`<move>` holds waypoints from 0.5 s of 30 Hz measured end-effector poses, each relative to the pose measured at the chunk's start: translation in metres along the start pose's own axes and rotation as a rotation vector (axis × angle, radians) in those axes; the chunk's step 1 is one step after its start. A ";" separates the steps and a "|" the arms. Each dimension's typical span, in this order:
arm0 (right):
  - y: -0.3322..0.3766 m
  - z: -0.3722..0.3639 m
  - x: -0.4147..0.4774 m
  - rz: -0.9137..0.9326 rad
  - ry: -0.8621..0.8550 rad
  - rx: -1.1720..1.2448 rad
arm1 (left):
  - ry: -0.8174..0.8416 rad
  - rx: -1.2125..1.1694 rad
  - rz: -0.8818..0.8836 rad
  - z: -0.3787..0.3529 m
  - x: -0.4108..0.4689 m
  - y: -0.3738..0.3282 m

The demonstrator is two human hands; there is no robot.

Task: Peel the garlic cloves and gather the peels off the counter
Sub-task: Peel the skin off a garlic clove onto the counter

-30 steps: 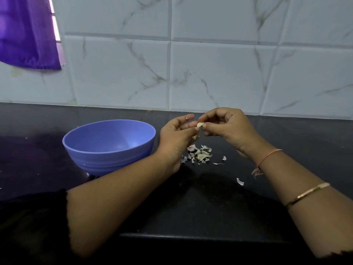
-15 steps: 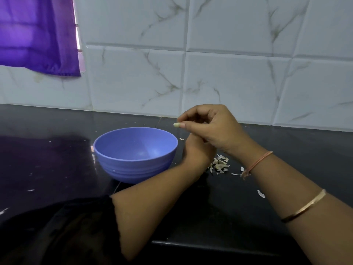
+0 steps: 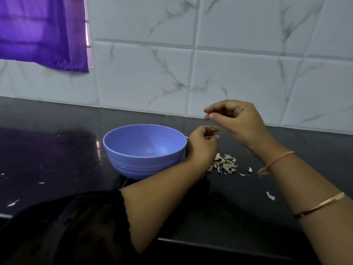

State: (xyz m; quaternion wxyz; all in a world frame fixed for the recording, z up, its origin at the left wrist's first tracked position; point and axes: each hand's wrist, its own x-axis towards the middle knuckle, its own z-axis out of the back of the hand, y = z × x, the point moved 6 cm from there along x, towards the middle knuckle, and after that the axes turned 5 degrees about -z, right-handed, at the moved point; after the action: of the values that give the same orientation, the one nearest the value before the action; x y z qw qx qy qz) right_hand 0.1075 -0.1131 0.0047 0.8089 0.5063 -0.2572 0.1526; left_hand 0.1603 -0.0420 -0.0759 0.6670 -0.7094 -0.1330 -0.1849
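Counter (image 3: 57,150): black, glossy; runs along a white marble-look tiled wall (image 3: 229,77); pale flecks lie scattered toward its left end.
Bowl (image 3: 144,151): blue plastic, upright, mid-counter nearer the back edge than the front; what I can see of the inside looks bare, the bottom partly hidden by the near wall.
Peels (image 3: 224,165): a loose heap of papery scraps just right of the bowl, partly behind the left wrist; a few strays lie farther right, and a single one (image 3: 270,196) sits toward the front edge.
Left hand (image 3: 203,145): hangs beside the bowl's right rim, above the heap — fingers curled; a small pale bit (image 3: 215,129) shows at the fingertips, too small to name, so I cannot tell whether the grip holds anything.
Right hand (image 3: 236,121): raised above and behind the left hand, thumb and forefinger pinched together; whether anything is between them I cannot tell.
Right forearm: an orange thread (image 3: 278,159) at the wrist, a gold bangle (image 3: 322,206) lower down.
Curtain (image 3: 44,31): purple, hangs at the upper left.
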 end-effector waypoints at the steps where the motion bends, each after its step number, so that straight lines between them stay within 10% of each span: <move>1: -0.007 0.009 -0.001 -0.020 -0.005 -0.004 | -0.012 -0.008 0.002 0.001 0.001 0.002; 15: -0.058 0.020 -0.022 -0.273 0.313 -0.569 | -0.029 0.025 0.094 0.006 -0.008 0.003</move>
State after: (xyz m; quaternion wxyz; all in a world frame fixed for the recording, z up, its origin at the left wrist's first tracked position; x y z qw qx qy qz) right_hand 0.1139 -0.1564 -0.0439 0.9601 0.2606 -0.0924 0.0410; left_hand 0.1551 -0.0355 -0.0826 0.6818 -0.7090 -0.1117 -0.1412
